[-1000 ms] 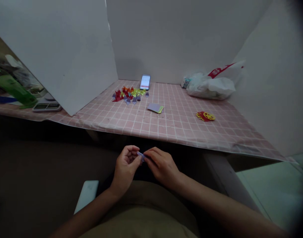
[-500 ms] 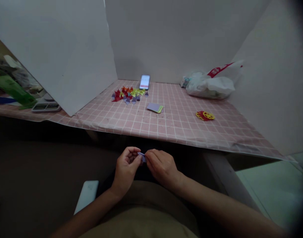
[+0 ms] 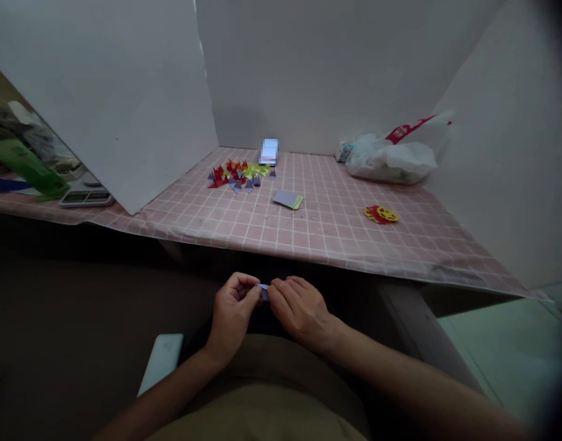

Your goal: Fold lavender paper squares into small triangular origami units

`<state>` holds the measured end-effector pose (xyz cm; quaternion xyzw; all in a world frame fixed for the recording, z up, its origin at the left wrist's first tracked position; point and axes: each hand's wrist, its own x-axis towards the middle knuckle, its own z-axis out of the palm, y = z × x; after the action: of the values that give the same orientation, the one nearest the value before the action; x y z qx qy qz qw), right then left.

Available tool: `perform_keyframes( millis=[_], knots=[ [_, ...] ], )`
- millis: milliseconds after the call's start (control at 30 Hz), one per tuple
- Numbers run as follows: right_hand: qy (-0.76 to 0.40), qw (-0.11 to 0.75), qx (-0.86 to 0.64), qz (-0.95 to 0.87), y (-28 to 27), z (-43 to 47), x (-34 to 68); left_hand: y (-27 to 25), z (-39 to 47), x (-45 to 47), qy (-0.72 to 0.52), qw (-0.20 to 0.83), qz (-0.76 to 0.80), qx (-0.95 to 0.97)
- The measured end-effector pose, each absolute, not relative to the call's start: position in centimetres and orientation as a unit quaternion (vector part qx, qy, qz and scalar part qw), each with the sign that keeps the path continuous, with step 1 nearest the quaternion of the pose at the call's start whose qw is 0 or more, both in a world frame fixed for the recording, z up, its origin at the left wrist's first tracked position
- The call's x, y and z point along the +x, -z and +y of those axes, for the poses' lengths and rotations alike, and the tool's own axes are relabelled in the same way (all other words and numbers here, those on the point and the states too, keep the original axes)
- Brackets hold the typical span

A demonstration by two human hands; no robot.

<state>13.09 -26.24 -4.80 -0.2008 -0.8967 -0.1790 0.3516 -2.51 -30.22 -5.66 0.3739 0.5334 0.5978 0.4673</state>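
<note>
Between my two hands, over my lap and below the table edge, is a small folded piece of purple paper point(image 3: 265, 292). My left hand point(image 3: 233, 309) pinches its left end between thumb and forefinger. The other end is gripped by my right hand point(image 3: 301, 307), whose curled fingers hide part of the paper. On the table lies a small stack of paper sheets point(image 3: 287, 199), purple on top with yellow-green below. Behind it to the left sits a cluster of small folded paper figures point(image 3: 237, 174) in red, orange, yellow and purple.
A lit phone point(image 3: 268, 152) leans at the back of the checked tablecloth point(image 3: 336, 242). A white plastic bag point(image 3: 391, 160) and red and yellow cut-out pieces point(image 3: 380, 214) are at right. At left are a white panel point(image 3: 124, 92), a scale point(image 3: 86, 196) and a green bottle point(image 3: 27, 162).
Both hands keep hold of the purple paper. My right hand's fingers have shifted slightly on it, and the paper looks turned a little. The things on the table stay put.
</note>
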Motion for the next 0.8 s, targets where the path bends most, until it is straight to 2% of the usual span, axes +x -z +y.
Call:
perform_keyframes(
  millis=[600,700,800],
  knots=[
    [0.237,0.335,-0.183,-0.893,4.88,-26.50,13.10,5.69,-30.17,-2.72,-0.603,0.426,0.532,0.415],
    [0.193,0.342,-0.185,-0.901,4.93,-26.48,13.20,5.55,-30.18,-2.86,-0.597,0.417,0.534,0.429],
    [0.035,0.369,-0.226,-0.901,4.68,-26.28,13.35,5.25,-30.17,-3.11,-0.585,0.414,0.536,0.447]
  ],
)
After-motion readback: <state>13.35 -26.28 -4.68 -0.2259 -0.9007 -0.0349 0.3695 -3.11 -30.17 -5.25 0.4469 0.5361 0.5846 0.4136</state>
